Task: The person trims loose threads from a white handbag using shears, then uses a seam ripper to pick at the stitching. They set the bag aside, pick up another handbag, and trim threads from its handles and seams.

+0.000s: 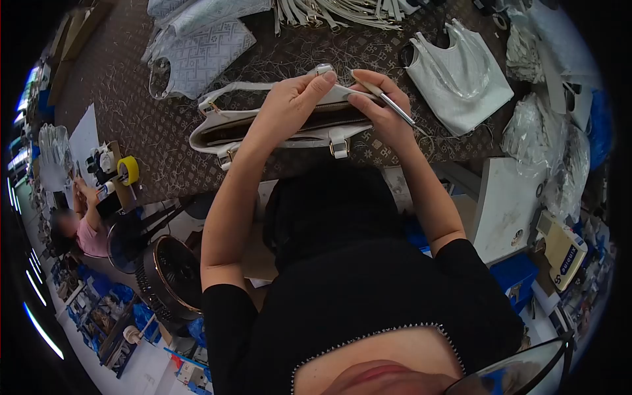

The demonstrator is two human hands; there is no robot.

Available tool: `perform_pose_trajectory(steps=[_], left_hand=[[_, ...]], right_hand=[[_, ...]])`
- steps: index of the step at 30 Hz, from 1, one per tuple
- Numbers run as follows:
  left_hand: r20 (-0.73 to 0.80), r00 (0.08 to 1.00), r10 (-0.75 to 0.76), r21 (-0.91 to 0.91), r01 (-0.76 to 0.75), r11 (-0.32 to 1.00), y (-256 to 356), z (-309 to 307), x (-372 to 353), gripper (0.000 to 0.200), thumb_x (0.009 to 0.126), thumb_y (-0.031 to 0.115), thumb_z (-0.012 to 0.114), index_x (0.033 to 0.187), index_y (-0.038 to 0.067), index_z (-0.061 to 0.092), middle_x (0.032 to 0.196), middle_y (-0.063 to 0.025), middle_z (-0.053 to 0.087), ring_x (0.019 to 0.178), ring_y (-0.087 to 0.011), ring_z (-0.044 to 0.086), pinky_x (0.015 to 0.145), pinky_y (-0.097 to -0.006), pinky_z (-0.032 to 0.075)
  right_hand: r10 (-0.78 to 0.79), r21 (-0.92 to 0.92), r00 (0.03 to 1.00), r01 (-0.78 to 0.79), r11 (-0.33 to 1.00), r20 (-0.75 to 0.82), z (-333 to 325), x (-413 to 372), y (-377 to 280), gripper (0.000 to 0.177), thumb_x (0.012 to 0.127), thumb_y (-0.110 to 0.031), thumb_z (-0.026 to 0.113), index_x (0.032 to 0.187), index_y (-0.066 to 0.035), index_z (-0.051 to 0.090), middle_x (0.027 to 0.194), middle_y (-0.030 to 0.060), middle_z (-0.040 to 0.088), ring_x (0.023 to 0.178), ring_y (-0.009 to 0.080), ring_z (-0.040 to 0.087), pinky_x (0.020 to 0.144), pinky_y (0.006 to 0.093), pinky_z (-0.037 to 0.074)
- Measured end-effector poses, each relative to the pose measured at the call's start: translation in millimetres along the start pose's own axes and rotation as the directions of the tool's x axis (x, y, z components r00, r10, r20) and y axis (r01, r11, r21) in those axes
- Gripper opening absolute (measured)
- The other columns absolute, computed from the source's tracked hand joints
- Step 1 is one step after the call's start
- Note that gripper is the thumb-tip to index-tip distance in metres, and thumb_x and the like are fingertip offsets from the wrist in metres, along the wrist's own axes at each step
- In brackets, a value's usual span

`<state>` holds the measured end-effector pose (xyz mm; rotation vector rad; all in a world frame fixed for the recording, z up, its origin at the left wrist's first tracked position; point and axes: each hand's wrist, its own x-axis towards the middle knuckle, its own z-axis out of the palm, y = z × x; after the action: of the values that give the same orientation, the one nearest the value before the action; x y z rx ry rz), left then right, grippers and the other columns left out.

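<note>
A white handbag [263, 130] lies on the patterned table in front of me, its zipped top gaping. My left hand [296, 99] reaches over the bag, thumb and fingers pinched on a white strap tab [324, 68] with metal at its end. My right hand [385, 108] is closed around a slim silver pen-like tool [397, 107], which points down to the right. A pale strap end also shows between the right-hand fingers. A gold-toned buckle [339, 147] sits on the bag's near side. The fingers partly hide the far handle.
A finished-looking white tote [461, 79] lies to the right, patterned white bag pieces [204, 56] to the left, and a pile of straps [339, 13] behind. Yellow tape [128, 170] is at the table's left edge. A person in pink [91, 237] works there, near a fan [172, 276].
</note>
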<state>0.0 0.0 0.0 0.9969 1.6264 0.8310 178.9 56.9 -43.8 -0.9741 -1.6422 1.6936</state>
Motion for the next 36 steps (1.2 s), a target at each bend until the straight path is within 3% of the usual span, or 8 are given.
perform_pose_trajectory(steps=[6, 8, 10, 15, 17, 23, 28, 36], left_hand=[[-0.063, 0.997, -0.052, -0.327, 0.028, 0.944, -4.4, -3.3, -0.8, 0.040, 0.092, 0.034, 0.047, 0.086, -0.001, 0.065, 0.071, -0.0023, 0.057, 0.068, -0.0082, 0.050, 0.065, -0.0231, 0.041], [-0.094, 0.983, -0.155, -0.433, 0.100, 0.896, 0.5, -12.2, -17.7, 0.040, 0.092, 0.032, 0.045, 0.085, -0.003, 0.064, 0.073, -0.0029, 0.059, 0.068, -0.0083, 0.052, 0.065, -0.0227, 0.042], [-0.187, 0.969, -0.162, -0.441, 0.064, 0.895, 2.5, -31.4, -43.1, 0.038, 0.094, 0.028, 0.042, 0.085, -0.002, 0.063, 0.075, -0.0055, 0.061, 0.068, -0.0102, 0.055, 0.066, -0.0224, 0.044], [-0.332, 0.875, -0.353, -0.822, -0.085, 0.562, -38.6, -80.6, -115.0, 0.034, 0.096, 0.030, 0.038, 0.097, 0.001, 0.055, 0.090, -0.0122, 0.061, 0.083, -0.0199, 0.061, 0.081, -0.0354, 0.049], [-0.344, 0.905, -0.251, -0.868, -0.203, 0.454, -54.9, -87.4, -148.7, 0.033, 0.096, 0.032, 0.038, 0.098, 0.003, 0.054, 0.094, -0.0118, 0.061, 0.090, -0.0209, 0.059, 0.084, -0.0380, 0.047], [-0.572, 0.684, -0.452, -0.809, -0.378, 0.450, -80.8, -77.6, -218.8, 0.032, 0.096, 0.032, 0.037, 0.102, 0.004, 0.053, 0.101, -0.0105, 0.059, 0.096, -0.0229, 0.057, 0.089, -0.0394, 0.044], [-0.670, 0.587, -0.455, -0.732, -0.417, 0.539, -84.8, -64.6, -244.3, 0.038, 0.096, 0.034, 0.038, 0.100, 0.000, 0.053, 0.098, -0.0114, 0.060, 0.093, -0.0217, 0.056, 0.087, -0.0364, 0.042], [-0.609, 0.622, -0.493, -0.772, -0.322, 0.547, -104.6, -74.3, -246.5, 0.039, 0.096, 0.035, 0.039, 0.094, 0.000, 0.056, 0.094, -0.0118, 0.060, 0.090, -0.0211, 0.056, 0.084, -0.0349, 0.042]], right_hand=[[-0.068, 0.165, 0.995, 0.078, 0.983, -0.066, 5.9, -3.0, 0.3, 0.033, 0.090, -0.013, 0.052, 0.120, -0.001, 0.048, 0.096, 0.0094, 0.063, 0.088, 0.0125, 0.058, 0.077, 0.0241, 0.046], [-0.035, 0.515, 0.973, 0.152, 0.844, -0.230, 6.8, 0.7, 7.8, 0.036, 0.095, -0.025, 0.043, 0.120, -0.001, 0.048, 0.096, 0.0114, 0.063, 0.089, 0.0149, 0.058, 0.075, 0.0282, 0.048], [-0.031, 0.510, 0.967, 0.160, 0.845, -0.252, -3.1, 7.3, 18.5, 0.045, 0.097, -0.037, 0.033, 0.119, -0.001, 0.049, 0.089, 0.0098, 0.062, 0.084, 0.0163, 0.057, 0.075, 0.0331, 0.048], [0.350, 0.792, 0.929, -0.122, 0.599, -0.122, -19.8, 30.8, 59.8, 0.048, 0.094, -0.044, 0.037, 0.112, -0.003, 0.056, 0.070, 0.0019, 0.052, 0.070, 0.0133, 0.052, 0.070, 0.0332, 0.049], [0.536, 0.836, 0.844, -0.296, 0.462, 0.003, -15.5, 42.2, 84.2, 0.043, 0.092, -0.044, 0.044, 0.100, -0.006, 0.060, 0.066, -0.0009, 0.051, 0.061, 0.0107, 0.051, 0.062, 0.0309, 0.052], [0.780, 0.680, 0.622, -0.604, 0.416, 0.075, 14.0, 75.0, 151.0, 0.031, 0.088, -0.035, 0.056, 0.088, -0.004, 0.058, 0.069, 0.0045, 0.056, 0.061, 0.0155, 0.058, 0.058, 0.0316, 0.057], [0.794, 0.482, 0.606, -0.712, 0.510, 0.054, 15.2, 87.6, 163.7, 0.036, 0.089, -0.036, 0.052, 0.093, -0.001, 0.057, 0.079, 0.0114, 0.062, 0.068, 0.0199, 0.063, 0.055, 0.0300, 0.056], [0.831, 0.073, 0.556, -0.829, 0.554, 0.018, 0.0, 97.6, 154.0, 0.062, 0.088, -0.058, 0.038, 0.099, 0.000, 0.059, 0.082, 0.0108, 0.064, 0.067, 0.0181, 0.064, 0.053, 0.0255, 0.050]])
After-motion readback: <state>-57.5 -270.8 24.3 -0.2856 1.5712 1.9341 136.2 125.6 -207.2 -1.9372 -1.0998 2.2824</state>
